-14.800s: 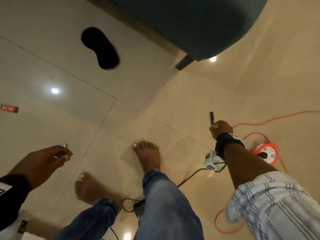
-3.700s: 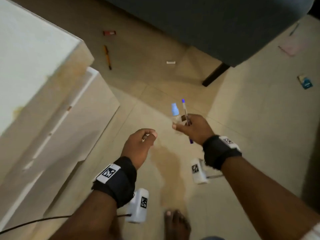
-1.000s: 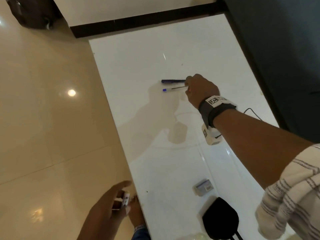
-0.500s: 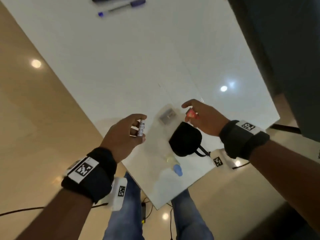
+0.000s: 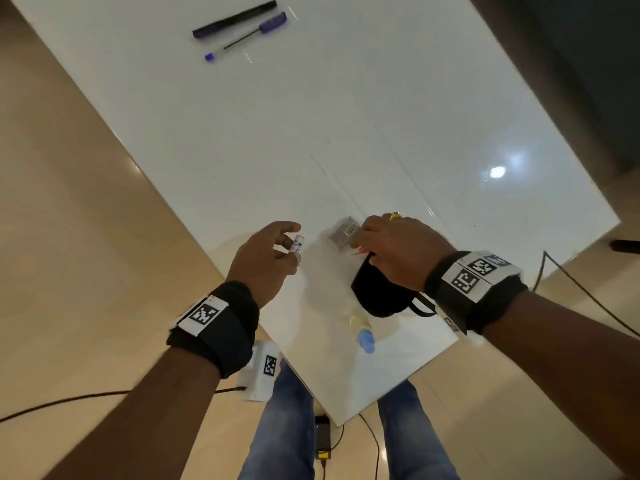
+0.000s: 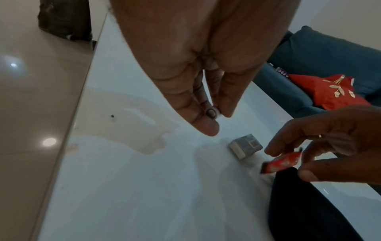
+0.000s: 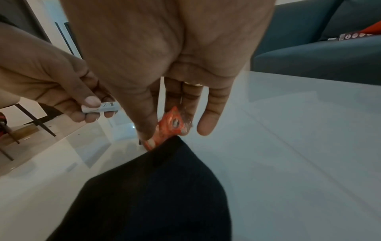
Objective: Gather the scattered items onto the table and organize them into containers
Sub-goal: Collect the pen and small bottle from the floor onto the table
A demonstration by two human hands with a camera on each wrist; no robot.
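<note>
Hands are both loaded over the near corner of the bench. Nearest that corner lies a small bottle with a blue cap, on its side, then a black eye mask just beyond it.

Your right hand pinches a red wrapper between thumb and fingers, low over the far end of the mask, beside a small grey box resting on the bench. Looks like you're setting it down with the other small stuff, so it stays in one cluster.

Your left hand pinches a small white tube at the fingertips, held above the bench's left edge, not yet put down; probably next in line.

Far along the bench, well apart from this group, lie a dark marker and a blue pen side by side, likely grouped as writing things.

No containers in view, so sorting isn't started.
</note>
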